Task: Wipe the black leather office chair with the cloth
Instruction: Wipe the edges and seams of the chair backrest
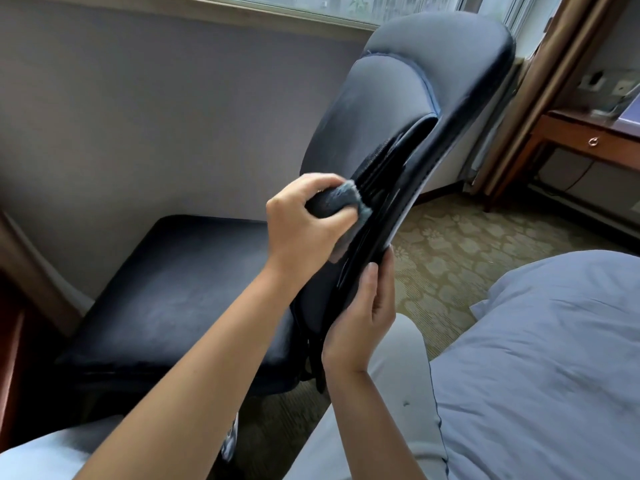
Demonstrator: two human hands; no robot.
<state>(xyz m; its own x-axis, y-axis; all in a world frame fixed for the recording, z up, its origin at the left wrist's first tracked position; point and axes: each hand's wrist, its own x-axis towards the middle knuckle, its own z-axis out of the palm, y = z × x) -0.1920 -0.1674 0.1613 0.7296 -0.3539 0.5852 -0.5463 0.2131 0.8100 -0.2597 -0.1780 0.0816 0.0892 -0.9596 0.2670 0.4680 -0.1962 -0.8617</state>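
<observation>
The black leather office chair (388, 109) fills the middle of the view, its backrest tilted toward me and its seat (180, 292) low on the left. My left hand (304, 223) grips a bunched grey cloth (332, 202) and presses it against the front of the backrest near its side edge. My right hand (367, 313) holds the lower side edge of the backrest, thumb on the front and fingers wrapped behind.
A bed with pale bedding (540, 358) lies at the right. A wooden desk with a drawer (588, 140) stands at the far right, a wall and window (311, 5) behind the chair. Patterned carpet (450, 244) covers the floor. My knees show at the bottom.
</observation>
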